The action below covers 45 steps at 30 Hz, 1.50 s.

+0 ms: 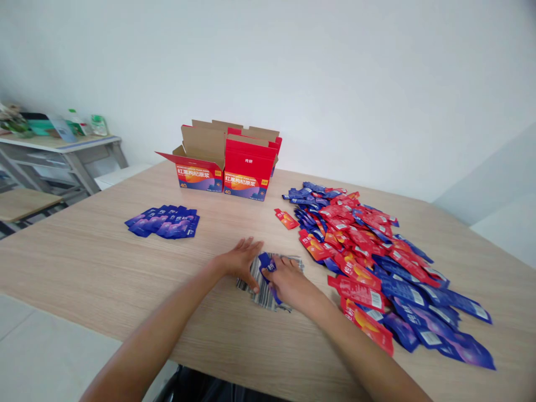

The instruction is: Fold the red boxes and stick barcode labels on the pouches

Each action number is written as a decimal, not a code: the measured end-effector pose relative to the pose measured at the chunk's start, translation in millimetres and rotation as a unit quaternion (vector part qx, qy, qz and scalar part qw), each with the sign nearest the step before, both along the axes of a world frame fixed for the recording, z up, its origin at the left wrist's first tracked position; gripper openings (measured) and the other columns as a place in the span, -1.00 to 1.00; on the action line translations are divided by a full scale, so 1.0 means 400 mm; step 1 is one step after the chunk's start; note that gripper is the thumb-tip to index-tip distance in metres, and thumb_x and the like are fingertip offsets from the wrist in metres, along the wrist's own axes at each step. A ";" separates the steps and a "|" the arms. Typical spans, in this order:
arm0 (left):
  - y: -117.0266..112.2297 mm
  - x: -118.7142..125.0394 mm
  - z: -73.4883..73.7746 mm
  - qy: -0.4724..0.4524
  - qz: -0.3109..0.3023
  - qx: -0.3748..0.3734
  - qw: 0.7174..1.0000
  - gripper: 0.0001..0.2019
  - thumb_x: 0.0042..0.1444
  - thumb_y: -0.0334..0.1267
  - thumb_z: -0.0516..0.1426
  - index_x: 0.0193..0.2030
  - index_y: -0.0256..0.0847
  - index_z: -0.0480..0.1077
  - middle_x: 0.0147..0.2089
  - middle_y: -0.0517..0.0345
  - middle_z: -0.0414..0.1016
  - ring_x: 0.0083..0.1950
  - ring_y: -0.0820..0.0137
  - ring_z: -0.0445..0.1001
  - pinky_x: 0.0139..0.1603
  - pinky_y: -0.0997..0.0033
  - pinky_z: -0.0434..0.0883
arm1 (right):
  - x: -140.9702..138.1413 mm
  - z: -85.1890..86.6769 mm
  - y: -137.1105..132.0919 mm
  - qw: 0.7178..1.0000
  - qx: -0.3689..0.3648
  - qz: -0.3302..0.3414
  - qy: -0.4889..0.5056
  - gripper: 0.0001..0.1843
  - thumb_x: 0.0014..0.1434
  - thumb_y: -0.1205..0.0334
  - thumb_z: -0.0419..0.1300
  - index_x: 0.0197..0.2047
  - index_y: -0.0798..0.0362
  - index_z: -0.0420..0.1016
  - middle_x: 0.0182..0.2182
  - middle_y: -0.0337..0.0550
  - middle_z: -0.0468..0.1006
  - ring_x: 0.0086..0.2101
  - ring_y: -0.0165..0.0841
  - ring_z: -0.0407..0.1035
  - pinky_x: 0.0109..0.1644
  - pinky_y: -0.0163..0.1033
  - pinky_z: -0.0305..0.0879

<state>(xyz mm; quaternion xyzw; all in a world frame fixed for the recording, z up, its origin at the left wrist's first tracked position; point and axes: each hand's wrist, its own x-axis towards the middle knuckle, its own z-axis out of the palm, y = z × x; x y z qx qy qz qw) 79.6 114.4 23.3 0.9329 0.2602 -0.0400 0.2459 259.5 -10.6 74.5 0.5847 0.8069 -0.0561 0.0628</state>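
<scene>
Head view shows our left hand (242, 261) spread over a grey striped cloth (263, 295). Our right hand (291, 282) touches a blue pouch (265, 260); whether pinching, we cannot tell.

We see a desk (42, 143) near a white wall (268, 67), with flowers (12, 118), a pale blue bottle (63, 129) and a green-and-white pack (99, 125) on it, a stool (28, 203) close by, and pale floor tiles (37, 346) below

Both bare forearms (180, 310) angled inward
Left hand (242, 263) splayed; right hand (288, 280) just beside it, palm down, partly curled.
</scene>
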 end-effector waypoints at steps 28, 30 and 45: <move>0.002 -0.003 0.002 -0.014 0.020 -0.017 1.000 0.56 -0.39 0.33 0.39 0.54 -0.24 -0.53 0.58 -0.24 -0.47 0.56 -0.14 -0.49 0.51 -0.12 -0.34 | 0.013 -0.057 0.005 0.941 0.034 -0.038 0.335 -0.44 0.28 0.47 0.01 0.33 0.07 0.22 -0.05 0.00 0.62 -0.09 -0.28 0.51 0.02 -0.22 0.32; 0.004 -0.004 0.001 -0.023 0.019 -0.016 0.999 0.56 -0.38 0.33 0.39 0.54 -0.24 -0.52 0.58 -0.24 -0.47 0.56 -0.14 -0.49 0.51 -0.12 -0.34 | 0.031 -0.044 0.021 0.916 0.045 -0.068 0.392 -0.53 0.30 0.41 0.03 0.25 0.01 0.32 -0.13 -0.12 0.61 -0.20 -0.31 0.50 -0.06 -0.23 0.34; 0.006 0.001 -0.001 0.027 -0.006 0.005 1.000 0.44 -0.29 0.43 0.29 0.54 -0.32 -0.34 0.57 -0.27 -0.38 0.55 -0.18 -0.50 0.50 -0.14 -0.37 | -0.040 -0.028 -0.011 0.985 0.017 -0.170 -0.018 -0.59 0.39 -0.07 0.07 0.14 0.03 0.34 -0.12 0.11 0.53 -0.22 -0.12 0.55 -0.26 -0.18 0.36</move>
